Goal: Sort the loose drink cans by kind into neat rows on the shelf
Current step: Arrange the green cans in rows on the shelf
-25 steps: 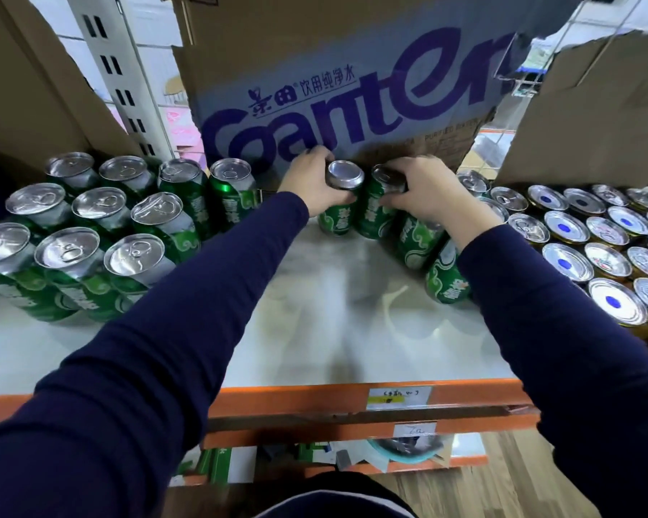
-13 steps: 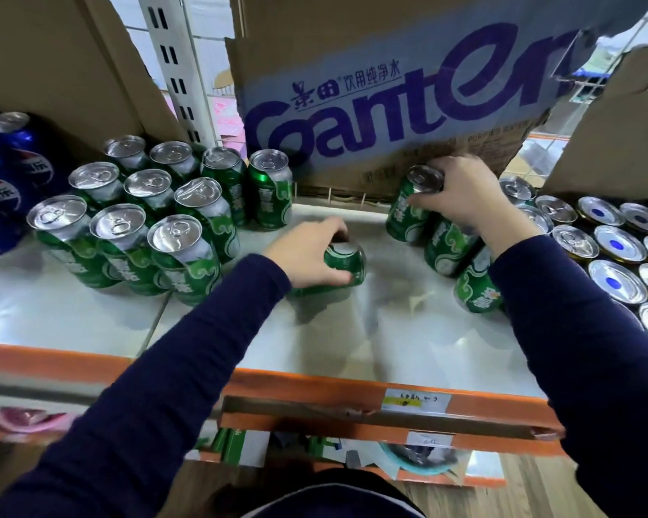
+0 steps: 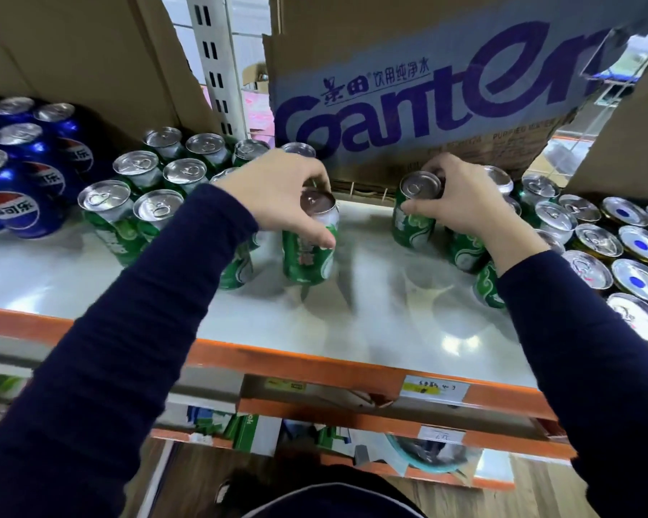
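My left hand (image 3: 277,196) grips a green can (image 3: 307,256) by its top, upright on the white shelf (image 3: 371,323), just right of the block of green cans (image 3: 146,181). My right hand (image 3: 461,203) holds another green can (image 3: 414,218) by its top at the back of the shelf, at the left end of a short line of green cans (image 3: 464,252) partly hidden under my wrist. Blue Pepsi cans (image 3: 19,196) stand at the far left. Silver-topped cans (image 3: 629,248), some with blue dots, fill the right.
A cardboard box with purple lettering (image 3: 427,87) hangs over the back of the shelf, with more cardboard (image 3: 72,50) at the left. A white slotted upright (image 3: 217,69) stands behind the green cans. The orange shelf edge (image 3: 315,364) carries price labels; a lower shelf holds cartons.
My left hand has carried its green can left and set it upright beside the green block. My right hand stays on a can at the back. The view has shifted left, showing more Pepsi cans.
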{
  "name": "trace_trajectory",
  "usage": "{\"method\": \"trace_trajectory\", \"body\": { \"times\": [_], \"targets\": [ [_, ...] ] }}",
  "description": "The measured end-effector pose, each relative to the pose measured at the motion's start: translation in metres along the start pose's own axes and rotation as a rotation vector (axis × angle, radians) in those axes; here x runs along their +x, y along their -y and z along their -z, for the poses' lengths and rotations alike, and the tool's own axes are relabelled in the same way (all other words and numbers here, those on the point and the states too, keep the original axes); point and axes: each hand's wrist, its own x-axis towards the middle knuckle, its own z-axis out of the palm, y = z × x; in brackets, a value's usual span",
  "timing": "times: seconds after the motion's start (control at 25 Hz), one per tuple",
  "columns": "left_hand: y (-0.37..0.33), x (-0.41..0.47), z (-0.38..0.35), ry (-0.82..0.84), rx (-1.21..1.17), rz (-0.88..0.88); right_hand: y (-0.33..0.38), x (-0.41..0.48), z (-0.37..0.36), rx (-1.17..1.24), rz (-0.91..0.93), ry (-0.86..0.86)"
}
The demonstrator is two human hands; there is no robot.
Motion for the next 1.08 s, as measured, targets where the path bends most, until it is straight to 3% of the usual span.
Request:
{"method": "trace_trajectory", "body": {
  "times": [0.12, 0.28, 0.56, 1.08],
  "targets": [
    [0.003, 0.008, 0.007, 0.124, 0.186, 0.001, 0.020, -0.002, -0.005, 0.083, 0.007, 0.017],
    [0.021, 0.002, 0.018, 0.215, 0.218, 0.014, 0.040, -0.007, -0.020, 0.200, -0.016, 0.062],
    [0.027, 0.016, 0.027, 0.070, 0.251, -0.005, 0.045, -0.015, -0.028, 0.281, -0.103, 0.020],
    [0.048, 0.034, 0.024, 0.049, 0.240, -0.020, 0.051, -0.021, -0.027, 0.276, -0.123, -0.009]
  ]
}}
